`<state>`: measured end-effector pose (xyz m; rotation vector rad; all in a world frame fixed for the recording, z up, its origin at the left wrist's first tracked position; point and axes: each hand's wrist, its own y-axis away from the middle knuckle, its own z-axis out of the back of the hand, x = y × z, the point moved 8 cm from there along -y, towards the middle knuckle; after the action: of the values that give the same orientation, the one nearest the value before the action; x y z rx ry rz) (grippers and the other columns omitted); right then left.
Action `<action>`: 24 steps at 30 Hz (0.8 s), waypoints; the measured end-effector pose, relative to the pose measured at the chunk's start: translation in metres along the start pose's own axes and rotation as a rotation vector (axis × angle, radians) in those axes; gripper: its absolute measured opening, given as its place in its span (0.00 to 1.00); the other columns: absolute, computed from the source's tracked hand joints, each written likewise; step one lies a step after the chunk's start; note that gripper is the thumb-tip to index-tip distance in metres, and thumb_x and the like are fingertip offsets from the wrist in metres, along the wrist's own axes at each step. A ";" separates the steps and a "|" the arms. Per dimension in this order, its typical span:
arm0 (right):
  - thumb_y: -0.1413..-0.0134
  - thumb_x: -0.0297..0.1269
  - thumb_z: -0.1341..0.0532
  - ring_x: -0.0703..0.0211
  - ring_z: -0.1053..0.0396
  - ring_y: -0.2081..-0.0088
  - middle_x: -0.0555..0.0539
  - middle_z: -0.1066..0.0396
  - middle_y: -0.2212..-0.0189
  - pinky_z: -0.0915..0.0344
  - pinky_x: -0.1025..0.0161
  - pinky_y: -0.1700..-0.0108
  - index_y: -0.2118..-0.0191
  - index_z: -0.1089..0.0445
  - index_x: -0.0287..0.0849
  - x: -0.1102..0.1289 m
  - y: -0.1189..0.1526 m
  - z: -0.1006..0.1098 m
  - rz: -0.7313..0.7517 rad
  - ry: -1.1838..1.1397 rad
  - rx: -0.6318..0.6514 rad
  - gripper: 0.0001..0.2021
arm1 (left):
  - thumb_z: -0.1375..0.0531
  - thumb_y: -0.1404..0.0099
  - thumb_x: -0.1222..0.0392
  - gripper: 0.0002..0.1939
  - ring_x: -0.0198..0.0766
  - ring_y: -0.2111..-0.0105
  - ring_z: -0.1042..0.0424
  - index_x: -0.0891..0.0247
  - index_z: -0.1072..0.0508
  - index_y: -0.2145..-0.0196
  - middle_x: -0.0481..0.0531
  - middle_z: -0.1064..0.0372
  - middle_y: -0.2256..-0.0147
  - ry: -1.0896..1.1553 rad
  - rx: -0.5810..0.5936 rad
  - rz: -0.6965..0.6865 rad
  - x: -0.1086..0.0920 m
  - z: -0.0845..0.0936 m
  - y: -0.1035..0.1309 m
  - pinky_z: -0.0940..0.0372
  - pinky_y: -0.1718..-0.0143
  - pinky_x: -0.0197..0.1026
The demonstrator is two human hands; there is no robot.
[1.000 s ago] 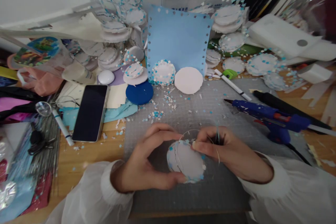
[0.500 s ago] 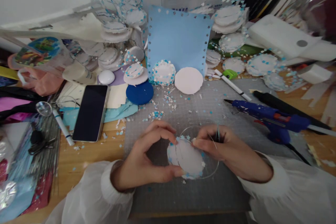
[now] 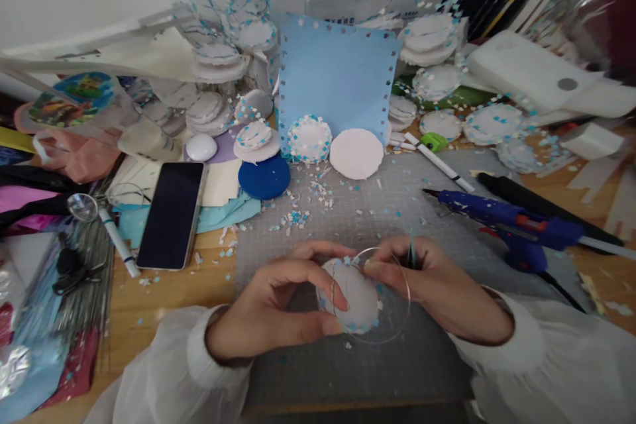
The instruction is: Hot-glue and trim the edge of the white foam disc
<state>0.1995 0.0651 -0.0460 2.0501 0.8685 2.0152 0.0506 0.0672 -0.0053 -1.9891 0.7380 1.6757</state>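
Note:
A white padded disc (image 3: 358, 295), edged with small blue and white stars, is tilted just above the grey cutting mat (image 3: 358, 371). My left hand (image 3: 288, 298) grips its left side, thumb at the lower edge and a finger bent over the face. A thin wire loop (image 3: 409, 295) curves around the disc's right side. Pinched fingers of my right hand (image 3: 412, 268) hold the wire near the disc's upper right edge. A dark, thin pointed tool (image 3: 411, 255) sticks up from my right hand; most of it is hidden.
A blue glue gun (image 3: 507, 215) lies on the right, a phone (image 3: 171, 215) on the left. Star-edged discs (image 3: 309, 139) and a blue sheet (image 3: 338, 79) stand behind. Loose stars (image 3: 297, 216) are scattered on the mat. A white pen (image 3: 440, 162) lies at the back right.
My left fingers have shifted, one now bent further over the disc's face. The disc and wire loop have moved slightly left. My right hand has hardly moved.

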 end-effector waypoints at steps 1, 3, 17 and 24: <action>0.51 0.46 0.34 0.69 0.43 0.76 0.53 0.36 0.80 0.47 0.68 0.73 0.75 0.29 0.40 0.000 0.000 -0.001 0.005 0.004 0.006 0.14 | 0.33 0.43 0.65 0.05 0.45 0.49 0.33 0.62 0.25 0.67 0.58 0.35 0.46 0.009 -0.001 0.002 0.000 0.000 0.000 0.38 0.48 0.48; 0.51 0.46 0.35 0.68 0.42 0.75 0.53 0.35 0.79 0.46 0.67 0.72 0.75 0.29 0.40 0.001 0.000 -0.002 0.008 0.011 0.020 0.14 | 0.34 0.43 0.64 0.04 0.46 0.49 0.33 0.62 0.25 0.68 0.58 0.35 0.47 0.016 -0.013 -0.001 0.000 0.000 0.000 0.37 0.49 0.47; 0.51 0.45 0.35 0.70 0.49 0.79 0.55 0.42 0.84 0.52 0.68 0.77 0.79 0.32 0.40 0.011 0.002 -0.001 0.063 0.036 0.009 0.15 | 0.35 0.40 0.62 0.04 0.46 0.48 0.33 0.63 0.28 0.69 0.58 0.33 0.50 0.042 -0.073 -0.018 -0.003 0.003 0.002 0.37 0.50 0.46; 0.51 0.45 0.35 0.70 0.48 0.79 0.55 0.40 0.83 0.51 0.68 0.77 0.79 0.32 0.40 0.014 0.004 -0.001 0.079 0.027 -0.003 0.15 | 0.35 0.40 0.60 0.05 0.46 0.50 0.33 0.63 0.27 0.70 0.59 0.33 0.51 0.047 -0.137 -0.016 -0.002 0.009 0.003 0.38 0.49 0.50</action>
<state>0.1991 0.0688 -0.0321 2.0922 0.8006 2.0868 0.0423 0.0710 -0.0047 -2.1285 0.6367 1.7176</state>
